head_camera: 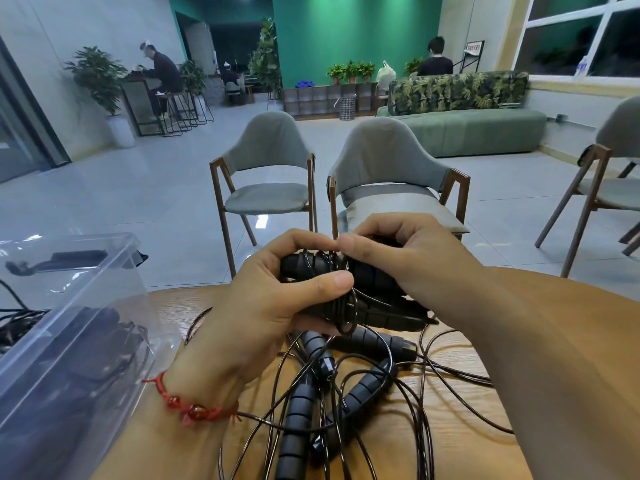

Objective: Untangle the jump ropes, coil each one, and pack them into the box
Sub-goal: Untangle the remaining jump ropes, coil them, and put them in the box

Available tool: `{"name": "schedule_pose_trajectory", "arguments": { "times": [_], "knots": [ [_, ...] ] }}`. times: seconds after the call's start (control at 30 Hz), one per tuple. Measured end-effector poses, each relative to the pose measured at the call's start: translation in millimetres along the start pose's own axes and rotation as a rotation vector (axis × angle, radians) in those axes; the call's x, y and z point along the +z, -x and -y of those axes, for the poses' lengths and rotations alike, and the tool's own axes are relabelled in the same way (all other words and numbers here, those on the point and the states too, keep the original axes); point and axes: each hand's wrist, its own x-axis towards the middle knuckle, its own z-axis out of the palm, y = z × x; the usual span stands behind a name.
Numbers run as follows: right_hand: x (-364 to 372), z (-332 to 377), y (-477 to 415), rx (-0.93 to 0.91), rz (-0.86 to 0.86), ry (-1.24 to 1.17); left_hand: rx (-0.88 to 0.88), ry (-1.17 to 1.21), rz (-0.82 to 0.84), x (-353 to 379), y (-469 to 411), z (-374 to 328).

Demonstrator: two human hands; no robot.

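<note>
Above the wooden table (460,445) my left hand (273,299) grips a bundle of black ribbed jump rope handles (377,308) with thin black cord wound around them. My right hand (408,258) pinches that cord at the top of the bundle, thumb against my left forefinger. Below the hands lies a tangle of black jump ropes (346,393): several ribbed handles and loose cord loops spread over the table. A clear plastic box (69,341) stands at the left, with dark coiled ropes inside it.
Two grey chairs (391,168) with wooden legs stand just beyond the table edge, and a third chair (602,181) is at the right. A green sofa and seated people are far back. A black cord trails left of the box.
</note>
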Motion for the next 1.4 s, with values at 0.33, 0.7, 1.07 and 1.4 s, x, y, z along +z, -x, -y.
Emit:
{"name": "schedule_pose_trajectory", "arguments": {
  "times": [0.33, 0.7, 1.07, 1.4],
  "knots": [
    [-14.6, -20.1, -9.5, 0.039, 0.332, -0.387, -0.022, 0.064, 0.232, -13.4, 4.7, -7.1],
    [-8.7, -32.5, -15.0, -0.218, -0.020, -0.193, -0.071, 0.202, 0.393, -13.7, 5.5, -6.0],
    [38.0, -39.2, -13.9, -0.077, -0.108, 0.119, 0.401, -0.183, -0.367, -0.2, -0.4, -5.6],
    [47.7, -22.0, 0.1, -0.120, -0.045, 0.483, 0.644, -0.577, -0.591, -22.1, -12.0, 22.4]
  ]
}}
